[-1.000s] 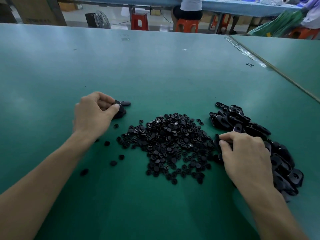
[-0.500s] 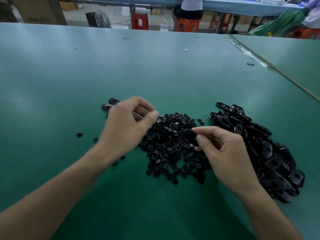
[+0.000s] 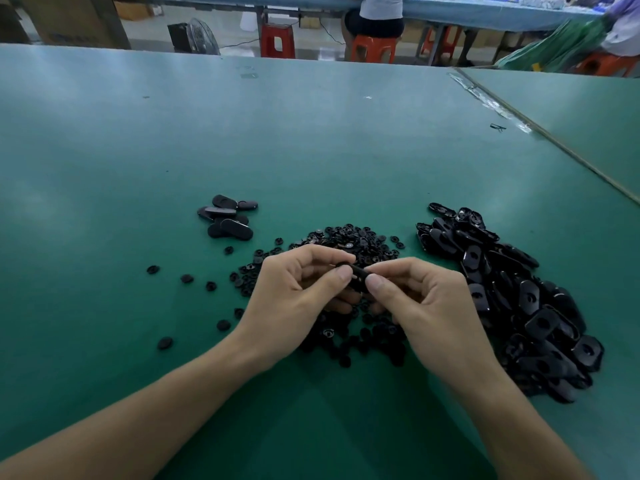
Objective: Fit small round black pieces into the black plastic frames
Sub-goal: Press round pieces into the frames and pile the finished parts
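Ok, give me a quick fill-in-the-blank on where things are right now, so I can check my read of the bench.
The held frame is pinched by the left hand and the right hand, so ____ hands are busy.
The big heap of frames lies to the ____ of the round pieces.
The small separate group of frames lies to their far ____.
Missing: both, right, left.

Three heaps on the surface [image 3: 311, 140]

Round pieces [image 3: 349, 240] in the middle, frames [image 3: 519, 292] right, small stack [image 3: 227, 216] behind left.
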A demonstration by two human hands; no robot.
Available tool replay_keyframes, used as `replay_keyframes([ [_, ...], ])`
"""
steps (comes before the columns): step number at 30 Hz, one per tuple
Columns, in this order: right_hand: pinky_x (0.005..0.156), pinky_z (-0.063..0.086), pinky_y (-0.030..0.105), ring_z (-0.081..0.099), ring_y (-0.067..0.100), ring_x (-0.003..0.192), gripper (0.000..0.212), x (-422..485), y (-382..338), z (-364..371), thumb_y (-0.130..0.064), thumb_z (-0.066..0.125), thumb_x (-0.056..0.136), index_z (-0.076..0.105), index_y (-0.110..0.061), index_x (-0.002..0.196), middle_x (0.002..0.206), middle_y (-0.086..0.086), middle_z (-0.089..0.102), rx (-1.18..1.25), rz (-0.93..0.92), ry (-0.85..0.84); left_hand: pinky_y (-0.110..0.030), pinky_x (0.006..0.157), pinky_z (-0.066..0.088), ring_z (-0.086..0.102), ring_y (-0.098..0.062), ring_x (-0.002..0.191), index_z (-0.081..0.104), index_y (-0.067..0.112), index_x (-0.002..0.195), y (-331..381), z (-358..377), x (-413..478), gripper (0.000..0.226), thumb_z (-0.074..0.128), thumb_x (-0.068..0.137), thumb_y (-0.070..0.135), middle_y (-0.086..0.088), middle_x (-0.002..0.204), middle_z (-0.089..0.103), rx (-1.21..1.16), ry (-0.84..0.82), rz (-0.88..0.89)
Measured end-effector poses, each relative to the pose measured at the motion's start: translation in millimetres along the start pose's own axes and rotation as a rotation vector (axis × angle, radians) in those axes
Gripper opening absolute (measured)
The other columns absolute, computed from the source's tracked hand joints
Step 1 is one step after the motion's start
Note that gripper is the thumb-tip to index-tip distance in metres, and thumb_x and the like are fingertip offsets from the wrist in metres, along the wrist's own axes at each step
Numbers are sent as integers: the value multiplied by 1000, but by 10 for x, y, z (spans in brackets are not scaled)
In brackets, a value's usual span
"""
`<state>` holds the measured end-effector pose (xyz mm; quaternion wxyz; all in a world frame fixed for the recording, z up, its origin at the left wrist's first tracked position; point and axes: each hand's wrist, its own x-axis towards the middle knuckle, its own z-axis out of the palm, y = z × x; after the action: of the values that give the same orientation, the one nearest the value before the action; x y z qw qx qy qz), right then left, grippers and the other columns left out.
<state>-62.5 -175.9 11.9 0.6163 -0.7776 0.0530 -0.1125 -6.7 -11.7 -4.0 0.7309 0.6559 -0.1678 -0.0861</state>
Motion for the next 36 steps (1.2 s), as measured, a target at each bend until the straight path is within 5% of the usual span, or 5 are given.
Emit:
replay_keyframes([
  [10,59,51,14,72,8,69,8,-16,1,48,-11,72,90,71,-19,88,79,1,77,150,36,-3,-27,72,60,74,-19,80,74,20,98,-15,-13,-5,17,78,83,12,-9,90,77,24,-24,79],
  [20,58,42,9,63,4,66,10,-69,16,135,-18,77,86,75,-28,83,72,-14,69,-308,-187,-24,-19,62,54,68,-5,76,72,31,104,-23,47,-29,22,65,91,14,9,86,72,120,94,203],
  [27,58,37,20,51,6,69,23,-113,18,145,-32,81,76,62,-32,88,71,-14,56,-531,-240,-101,-26,62,60,74,-15,82,68,23,114,-43,37,-9,24,57,101,6,-6,97,65,79,203,212],
  [30,64,39,19,51,4,79,17,-118,11,118,-38,80,77,65,-32,84,75,-17,55,-602,-249,-174,-25,62,58,71,-10,75,65,28,114,-51,22,23,28,59,99,5,12,84,65,58,239,205],
  [36,79,46,26,46,2,93,14,-127,-4,129,-42,70,89,75,-35,100,88,-19,55,-682,-221,-274,-19,62,55,71,-11,72,62,22,103,-75,16,37,20,65,95,3,4,81,71,18,259,212],
])
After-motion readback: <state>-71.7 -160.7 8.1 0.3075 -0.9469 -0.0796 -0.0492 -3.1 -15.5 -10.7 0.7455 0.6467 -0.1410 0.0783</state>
